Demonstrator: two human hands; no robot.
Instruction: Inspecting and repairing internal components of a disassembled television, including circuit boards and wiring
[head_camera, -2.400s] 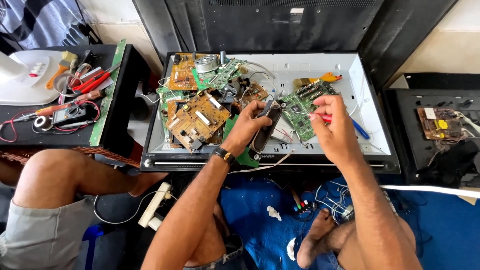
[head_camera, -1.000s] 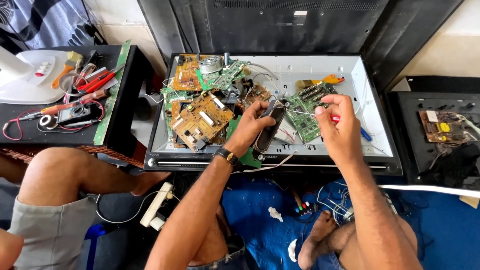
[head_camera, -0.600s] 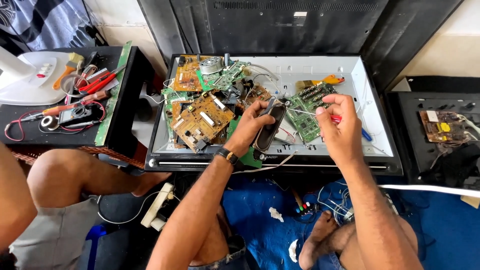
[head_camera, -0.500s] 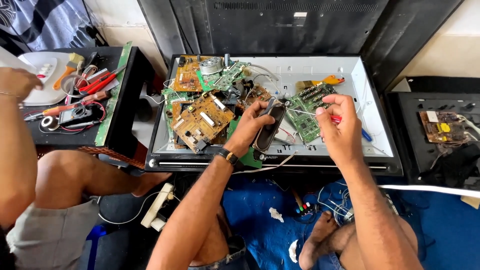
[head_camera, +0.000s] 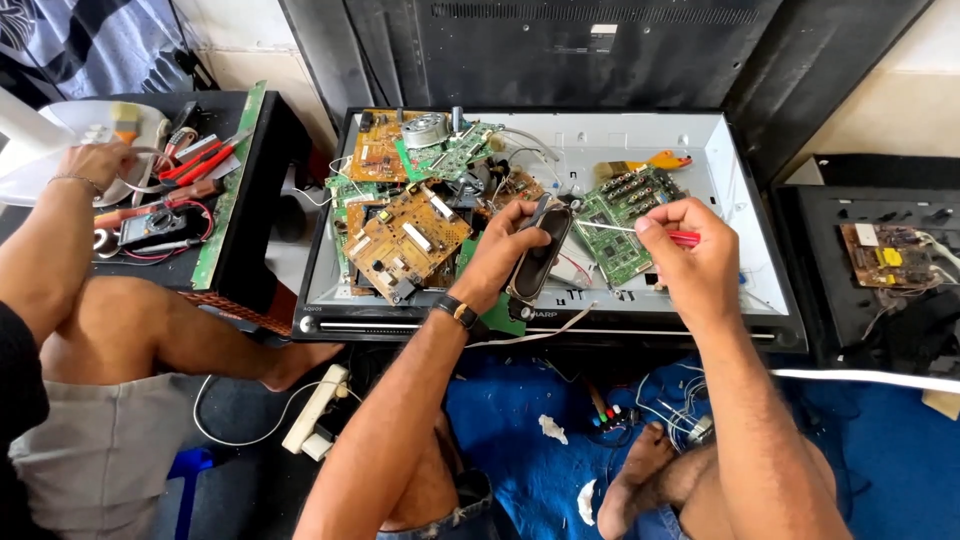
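Black oblong speaker (head_camera: 538, 262) is clasped in the left hand (head_camera: 505, 250) over the open television chassis (head_camera: 745, 190); a red-handled screwdriver (head_camera: 672, 236), pinched by the right hand (head_camera: 692, 262), should be kept steady against the green circuit board (head_camera: 625, 215).

1. The tip of the red-handled tool (head_camera: 684, 238) is too thin to be told apart from the green circuit board (head_camera: 628, 225) beneath it.
2. Much of the tool's handle is hidden inside the right hand (head_camera: 692, 262).
3. The lower part of the black oblong speaker (head_camera: 540, 262) is covered by the left hand (head_camera: 505, 258).
4. The co-worker's body is cut off by the left edge, only an arm (head_camera: 45, 250) and a knee being shown.
5. The parts on the small board (head_camera: 884, 255) at the right are too small to be told.
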